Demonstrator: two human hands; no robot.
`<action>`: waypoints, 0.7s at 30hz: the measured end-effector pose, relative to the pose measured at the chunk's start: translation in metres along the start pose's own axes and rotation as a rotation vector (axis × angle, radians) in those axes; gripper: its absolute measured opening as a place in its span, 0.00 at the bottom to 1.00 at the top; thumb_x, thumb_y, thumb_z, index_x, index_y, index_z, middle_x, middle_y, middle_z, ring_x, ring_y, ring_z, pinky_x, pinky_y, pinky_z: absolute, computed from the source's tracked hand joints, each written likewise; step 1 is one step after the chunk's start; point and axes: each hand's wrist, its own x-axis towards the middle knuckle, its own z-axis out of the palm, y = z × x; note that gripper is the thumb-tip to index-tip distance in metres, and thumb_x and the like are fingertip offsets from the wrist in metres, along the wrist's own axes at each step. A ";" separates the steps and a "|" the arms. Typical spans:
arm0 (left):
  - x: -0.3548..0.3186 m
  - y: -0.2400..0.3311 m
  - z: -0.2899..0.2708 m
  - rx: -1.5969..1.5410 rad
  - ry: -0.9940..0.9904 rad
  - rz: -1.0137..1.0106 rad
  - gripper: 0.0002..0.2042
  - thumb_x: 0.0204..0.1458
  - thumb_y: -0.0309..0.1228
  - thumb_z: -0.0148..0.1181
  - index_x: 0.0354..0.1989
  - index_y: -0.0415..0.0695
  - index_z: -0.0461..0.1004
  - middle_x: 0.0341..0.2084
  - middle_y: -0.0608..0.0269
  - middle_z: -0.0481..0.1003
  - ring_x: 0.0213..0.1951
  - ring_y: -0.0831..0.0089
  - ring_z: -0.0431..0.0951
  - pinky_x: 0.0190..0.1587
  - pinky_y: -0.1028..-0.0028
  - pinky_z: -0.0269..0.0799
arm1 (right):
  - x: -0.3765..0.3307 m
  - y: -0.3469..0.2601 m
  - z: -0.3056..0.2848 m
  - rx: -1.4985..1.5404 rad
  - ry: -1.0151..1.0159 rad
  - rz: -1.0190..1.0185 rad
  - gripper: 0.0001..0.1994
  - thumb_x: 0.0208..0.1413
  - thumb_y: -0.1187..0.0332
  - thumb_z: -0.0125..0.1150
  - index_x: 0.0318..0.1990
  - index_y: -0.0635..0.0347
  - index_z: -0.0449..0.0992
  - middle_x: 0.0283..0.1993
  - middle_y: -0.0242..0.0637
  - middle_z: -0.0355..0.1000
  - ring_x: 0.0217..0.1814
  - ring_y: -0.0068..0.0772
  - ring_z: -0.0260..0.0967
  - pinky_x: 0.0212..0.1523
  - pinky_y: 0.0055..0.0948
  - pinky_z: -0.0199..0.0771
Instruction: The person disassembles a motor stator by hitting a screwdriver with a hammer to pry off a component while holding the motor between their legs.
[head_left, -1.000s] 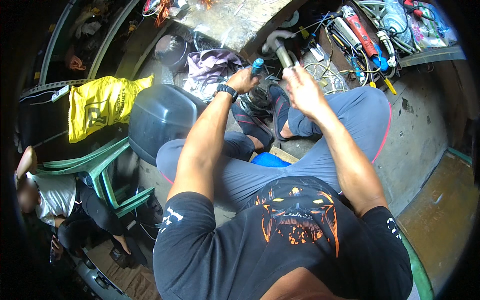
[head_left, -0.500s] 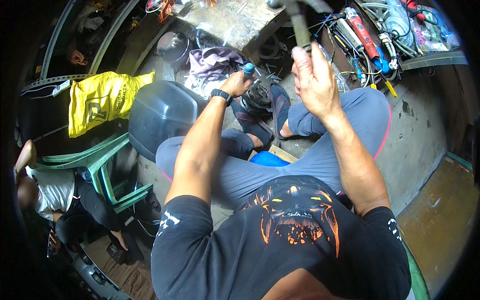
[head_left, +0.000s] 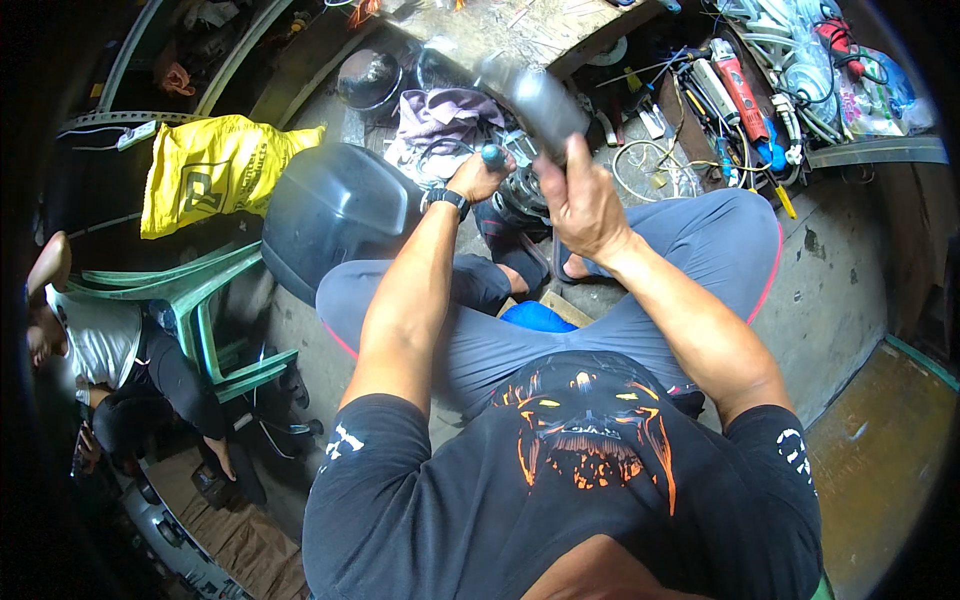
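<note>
My left hand (head_left: 478,180), a dark watch on its wrist, is closed round a tool with a teal-blue handle (head_left: 493,156). The tool's lower end is hidden, so I cannot tell its exact kind. Just right of it, my right hand (head_left: 590,205) grips a hammer (head_left: 548,108), whose head is smeared by motion. A dark, round metal part (head_left: 524,190) lies on the floor by my feet, just beyond my sandals (head_left: 505,242), partly covered by my hands.
A lilac cloth (head_left: 445,120) and a black plastic case (head_left: 345,215) lie to the left, near a yellow sack (head_left: 215,180). Tools and a red power tool (head_left: 738,90) fill a tray at right. A wooden bench (head_left: 530,35) stands ahead. Another person (head_left: 100,340) sits far left.
The hammer in my right hand has swung down and to the left, toward the blue-handled tool. My left hand keeps its hold. The view has shifted slightly.
</note>
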 end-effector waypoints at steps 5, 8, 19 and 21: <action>-0.003 0.011 -0.003 -0.056 0.003 -0.099 0.11 0.57 0.36 0.61 0.37 0.40 0.76 0.31 0.56 0.79 0.36 0.65 0.79 0.41 0.65 0.73 | 0.012 0.025 0.006 -0.228 -0.328 0.313 0.15 0.66 0.59 0.52 0.41 0.66 0.65 0.25 0.58 0.71 0.34 0.66 0.73 0.30 0.52 0.69; -0.012 -0.005 -0.007 -0.035 0.017 -0.093 0.11 0.57 0.37 0.62 0.39 0.41 0.77 0.33 0.56 0.79 0.39 0.65 0.79 0.44 0.66 0.74 | 0.032 -0.036 -0.007 -0.045 -0.176 0.151 0.13 0.66 0.61 0.53 0.44 0.63 0.64 0.25 0.58 0.71 0.33 0.68 0.72 0.28 0.52 0.68; -0.007 0.003 0.004 0.048 0.029 -0.170 0.11 0.56 0.37 0.64 0.41 0.44 0.77 0.35 0.53 0.80 0.41 0.60 0.80 0.46 0.64 0.75 | 0.040 -0.023 -0.006 -0.073 -0.212 0.173 0.13 0.66 0.60 0.54 0.41 0.62 0.63 0.25 0.59 0.71 0.33 0.69 0.71 0.27 0.52 0.67; -0.024 -0.042 0.001 0.062 0.067 0.032 0.11 0.55 0.37 0.64 0.41 0.44 0.77 0.36 0.52 0.79 0.42 0.58 0.80 0.46 0.64 0.75 | 0.021 -0.017 0.016 0.017 -0.209 0.024 0.12 0.65 0.63 0.55 0.42 0.61 0.62 0.26 0.60 0.71 0.35 0.69 0.72 0.28 0.53 0.67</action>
